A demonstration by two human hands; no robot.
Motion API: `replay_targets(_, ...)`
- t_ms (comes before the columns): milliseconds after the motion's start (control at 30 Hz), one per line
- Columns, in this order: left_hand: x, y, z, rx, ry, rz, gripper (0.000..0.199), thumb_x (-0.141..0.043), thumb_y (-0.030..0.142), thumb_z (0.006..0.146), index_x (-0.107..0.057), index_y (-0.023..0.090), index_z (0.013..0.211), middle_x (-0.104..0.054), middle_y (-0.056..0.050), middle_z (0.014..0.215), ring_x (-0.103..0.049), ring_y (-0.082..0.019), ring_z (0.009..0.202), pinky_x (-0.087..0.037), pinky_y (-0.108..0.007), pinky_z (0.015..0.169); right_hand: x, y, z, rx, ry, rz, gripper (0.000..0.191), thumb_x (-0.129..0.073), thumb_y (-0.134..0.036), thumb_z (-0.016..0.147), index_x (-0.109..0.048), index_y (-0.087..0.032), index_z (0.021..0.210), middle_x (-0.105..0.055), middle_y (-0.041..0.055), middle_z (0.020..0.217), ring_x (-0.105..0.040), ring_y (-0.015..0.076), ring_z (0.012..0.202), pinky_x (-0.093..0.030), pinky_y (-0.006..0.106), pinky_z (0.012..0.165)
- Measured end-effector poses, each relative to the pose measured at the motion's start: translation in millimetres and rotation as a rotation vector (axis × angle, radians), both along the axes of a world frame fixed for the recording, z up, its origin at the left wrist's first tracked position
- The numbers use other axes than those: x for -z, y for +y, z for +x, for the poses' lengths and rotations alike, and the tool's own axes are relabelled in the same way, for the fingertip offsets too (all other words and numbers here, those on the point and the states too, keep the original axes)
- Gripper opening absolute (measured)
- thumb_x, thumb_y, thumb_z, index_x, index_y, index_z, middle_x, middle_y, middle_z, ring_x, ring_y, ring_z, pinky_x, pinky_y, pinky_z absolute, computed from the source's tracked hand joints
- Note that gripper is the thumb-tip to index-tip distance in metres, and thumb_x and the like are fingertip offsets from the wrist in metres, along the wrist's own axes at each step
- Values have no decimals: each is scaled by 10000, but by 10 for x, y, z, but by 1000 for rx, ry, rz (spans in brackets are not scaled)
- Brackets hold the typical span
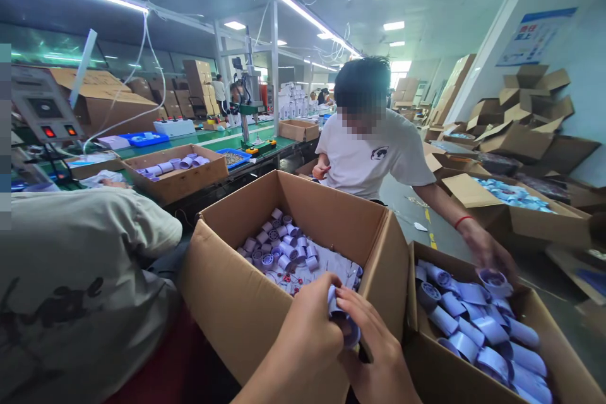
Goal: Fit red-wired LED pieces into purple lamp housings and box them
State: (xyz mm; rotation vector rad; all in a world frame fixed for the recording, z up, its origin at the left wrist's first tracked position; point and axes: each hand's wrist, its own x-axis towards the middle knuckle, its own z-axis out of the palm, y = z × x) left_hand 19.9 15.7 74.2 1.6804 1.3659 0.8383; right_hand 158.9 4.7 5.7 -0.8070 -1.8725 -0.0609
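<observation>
Both my hands are together over the near edge of the large cardboard box [237,297]. Fingers of my left hand [307,322] close around a short lavender plastic cylinder [351,333]. My right hand [374,341] grips the same cylinder from the other side, fingertips on its upper rim. My fingers partly cover the piece. In the box lie several similar short lavender cylinders [285,262], some showing spoked ends, beside small red parts with thin wires [290,279] on a pale sheet.
At right, a co-worker's hand [487,252] holds a cylinder over a second box [575,353] of longer lavender tubes. Another person's sleeve [142,221] is close on my left. Behind stand a green workbench [199,137], a tray box [189,184] and a press [247,101].
</observation>
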Motion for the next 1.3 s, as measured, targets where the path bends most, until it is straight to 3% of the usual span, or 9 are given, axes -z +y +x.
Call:
replay_targets(433, 177, 160, 93, 74, 21, -135, 358, -502, -49, 556, -532, 190, 820, -629, 14, 721, -605, -171, 712, -374, -229, 572, 102, 4, 165, -67, -49, -180, 455, -546, -102, 806, -550, -156, 1258, -692, 162, 1248, -649, 250, 1195, -563, 386, 999)
replay_targets(533, 257, 216, 87, 157, 15, -168, 389, -546, -12, 586, -556, 181, 923, -674, -7, 829, -631, -186, 809, -434, -253, 684, 156, -25, 144, -46, -15, -214, 505, -549, -71, 775, -536, -175, 1269, -680, 149, 1267, -639, 243, 1208, -546, 370, 1022)
replay_targets(633, 336, 252, -10, 252, -39, -249, 598, -673, 97, 602, -535, 191, 1176, -691, -85, 1131, -632, -252, 1043, -483, -310, 848, 210, -75, 165, -19, -4, -221, 511, -599, -103, 810, -503, -209, 1300, -685, 118, 1261, -636, 234, 1208, -538, 334, 1026)
replay_targets(767, 332, 357, -354, 174, -103, -287, 688, -755, 455, 635, -540, 227, 1247, -571, -133, 1391, -542, -318, 1255, -494, -382, 968, 311, -86, 603, 300, -4, -230, 425, -629, -387, 892, -520, -213, 1265, -718, 110, 1128, -708, 252, 1037, -599, 330, 888)
replay_targets(867, 247, 532, -695, 24, 49, -184, 554, -632, 572, 714, -609, 204, 1128, -658, -139, 1255, -617, -314, 1146, -518, -401, 932, 424, 42, 1178, 642, -103, -150, 447, -503, -520, 950, -563, -172, 1224, -726, 149, 1013, -727, 289, 872, -602, 392, 729)
replay_targets(967, 190, 807, -962, -14, 322, -131, 504, -542, 554, 794, -611, 166, 1108, -697, -134, 1156, -660, -282, 1060, -541, -355, 871, 493, 242, 1473, 749, -194, -4, 466, -467, -500, 969, -588, -130, 1227, -693, 220, 1099, -679, 374, 974, -529, 524, 827)
replay_targets(1067, 274, 1204, -1080, 77, 632, -181, 393, -482, 450, 904, -603, 154, 1131, -707, -100, 1103, -673, -236, 1011, -535, -318, 854, 441, 351, 1215, 566, -110, -42, 354, -490, -426, 982, -612, -169, 1193, -692, 163, 1155, -657, 304, 1069, -495, 435, 931)
replay_targets(1167, 550, 1696, -1092, 167, 808, -281, 230, -605, 360, 899, -658, 148, 969, -710, -53, 956, -675, -219, 917, -537, -369, 844, 362, 391, 667, 270, -95, -98, 346, -455, -459, 997, -631, -206, 1154, -739, 84, 1122, -679, 206, 1065, -505, 293, 911)
replay_targets(1300, 1116, 2260, -1108, 262, 947, -375, 258, -621, 359, 924, -649, 148, 1070, -677, -49, 1068, -664, -203, 918, -571, -386, 806, 437, 520, 224, 62, -104, -94, 197, -515, -300, 975, -657, -244, 850, -729, -51, 670, -699, 136, 695, -474, 268, 929)
